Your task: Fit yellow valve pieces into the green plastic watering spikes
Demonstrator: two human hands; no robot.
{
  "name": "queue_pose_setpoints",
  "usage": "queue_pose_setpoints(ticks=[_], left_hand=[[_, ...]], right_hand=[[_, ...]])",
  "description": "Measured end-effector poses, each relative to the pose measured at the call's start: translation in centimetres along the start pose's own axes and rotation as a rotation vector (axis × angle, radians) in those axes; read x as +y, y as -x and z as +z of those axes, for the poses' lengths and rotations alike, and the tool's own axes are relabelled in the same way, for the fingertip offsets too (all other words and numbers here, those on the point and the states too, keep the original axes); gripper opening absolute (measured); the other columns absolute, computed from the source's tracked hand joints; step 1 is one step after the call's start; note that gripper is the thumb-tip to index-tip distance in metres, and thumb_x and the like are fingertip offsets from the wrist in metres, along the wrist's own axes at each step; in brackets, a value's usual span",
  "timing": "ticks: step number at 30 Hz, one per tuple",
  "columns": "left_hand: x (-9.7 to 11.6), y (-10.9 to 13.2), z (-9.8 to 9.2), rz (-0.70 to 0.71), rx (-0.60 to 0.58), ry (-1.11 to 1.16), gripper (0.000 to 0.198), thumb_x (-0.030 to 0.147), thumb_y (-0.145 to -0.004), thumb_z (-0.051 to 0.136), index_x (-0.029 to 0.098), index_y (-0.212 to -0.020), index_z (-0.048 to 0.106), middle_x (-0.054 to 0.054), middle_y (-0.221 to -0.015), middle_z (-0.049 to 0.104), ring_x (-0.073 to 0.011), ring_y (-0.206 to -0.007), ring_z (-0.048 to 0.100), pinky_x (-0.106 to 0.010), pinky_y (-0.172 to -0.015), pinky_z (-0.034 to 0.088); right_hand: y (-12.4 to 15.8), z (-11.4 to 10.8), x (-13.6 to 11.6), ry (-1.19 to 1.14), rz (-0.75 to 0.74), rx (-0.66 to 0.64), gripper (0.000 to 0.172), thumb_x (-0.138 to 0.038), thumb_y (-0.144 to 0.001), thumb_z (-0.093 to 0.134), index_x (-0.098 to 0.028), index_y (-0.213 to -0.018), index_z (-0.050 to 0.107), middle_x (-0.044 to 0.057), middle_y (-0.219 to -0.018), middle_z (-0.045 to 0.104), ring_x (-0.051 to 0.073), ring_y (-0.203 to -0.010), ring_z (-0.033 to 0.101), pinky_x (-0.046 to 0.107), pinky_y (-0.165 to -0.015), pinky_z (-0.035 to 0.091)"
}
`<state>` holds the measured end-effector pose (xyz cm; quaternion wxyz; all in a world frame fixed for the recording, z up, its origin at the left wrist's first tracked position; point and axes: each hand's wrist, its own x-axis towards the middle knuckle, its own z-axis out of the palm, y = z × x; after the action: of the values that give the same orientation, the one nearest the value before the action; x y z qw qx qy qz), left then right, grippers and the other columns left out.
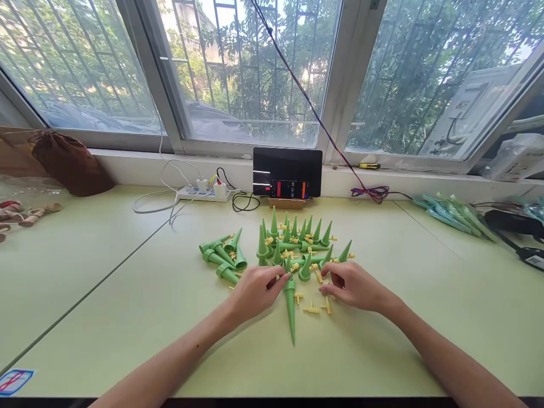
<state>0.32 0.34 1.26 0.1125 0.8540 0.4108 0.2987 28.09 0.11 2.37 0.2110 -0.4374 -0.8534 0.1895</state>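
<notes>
My left hand point(258, 288) pinches the wide collar end of a green plastic watering spike point(291, 311), whose point is directed down toward me. To its right is my right hand point(352, 286), fingers curved with a gap between thumb and forefinger. A yellow T-shaped valve piece point(319, 277) lies by those fingertips; I see no thing clearly held there. More yellow pieces point(311, 310) lie on the table below, between the hands. Behind the hands, several green spikes point(305, 267) stand points up or lie flat among yellow pieces.
A loose heap of green spikes point(221, 255) lies left of the main cluster. At the back are a tablet point(287, 161) with a phone point(291, 189) before it, a power strip point(203, 194) and cables. Plastic-wrapped items point(454, 212) lie far right; a brown bag point(70, 164) stands left.
</notes>
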Motion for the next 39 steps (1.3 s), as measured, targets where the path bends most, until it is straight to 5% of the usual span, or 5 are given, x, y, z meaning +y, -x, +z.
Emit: queue_pose_setpoints(ticks=[8, 14, 26, 39], left_hand=[[-0.2, 0.1, 0.1, 0.03, 0.008, -0.018, 0.037, 0.026, -0.101, 0.049, 0.019, -0.065, 0.054, 0.006, -0.052, 0.04, -0.0105, -0.048, 0.035, -0.023, -0.053, 0.028], [0.0, 0.0, 0.0, 0.034, 0.022, 0.002, 0.036, 0.024, -0.1, 0.049, 0.019, -0.064, 0.053, 0.006, -0.052, 0.039, -0.0104, -0.048, 0.034, -0.024, -0.052, 0.028], [-0.3, 0.2, 0.2, 0.046, 0.005, -0.028, 0.036, 0.024, -0.1, 0.048, 0.019, -0.065, 0.048, 0.006, -0.053, 0.035, -0.0106, -0.049, 0.031, -0.023, -0.053, 0.027], [-0.4, 0.3, 0.3, 0.058, 0.003, -0.024, 0.036, 0.024, -0.101, 0.048, 0.019, -0.066, 0.048, 0.006, -0.054, 0.036, -0.0106, -0.05, 0.031, -0.023, -0.054, 0.026]], right_hand=[[0.1, -1.5, 0.9, 0.074, 0.067, -0.119, 0.032, -0.043, -0.079, 0.086, -0.021, -0.091, 0.066, -0.009, -0.058, 0.047, 0.011, -0.051, 0.044, 0.024, -0.053, 0.032], [0.2, -1.1, 1.0, 0.124, 0.041, -0.052, 0.031, -0.045, -0.096, 0.067, -0.022, -0.077, 0.063, -0.003, -0.057, 0.058, 0.014, -0.05, 0.049, 0.026, -0.055, 0.035], [0.4, -1.4, -0.2, 0.163, 0.037, -0.199, 0.019, -0.024, -0.085, 0.075, -0.022, -0.074, 0.06, -0.002, -0.059, 0.062, 0.016, -0.055, 0.055, 0.026, -0.055, 0.032], [0.5, -1.0, -0.6, 0.13, -0.023, -0.213, 0.022, -0.012, -0.08, 0.063, -0.021, -0.065, 0.049, -0.001, -0.063, 0.063, 0.015, -0.058, 0.052, 0.026, -0.056, 0.032]])
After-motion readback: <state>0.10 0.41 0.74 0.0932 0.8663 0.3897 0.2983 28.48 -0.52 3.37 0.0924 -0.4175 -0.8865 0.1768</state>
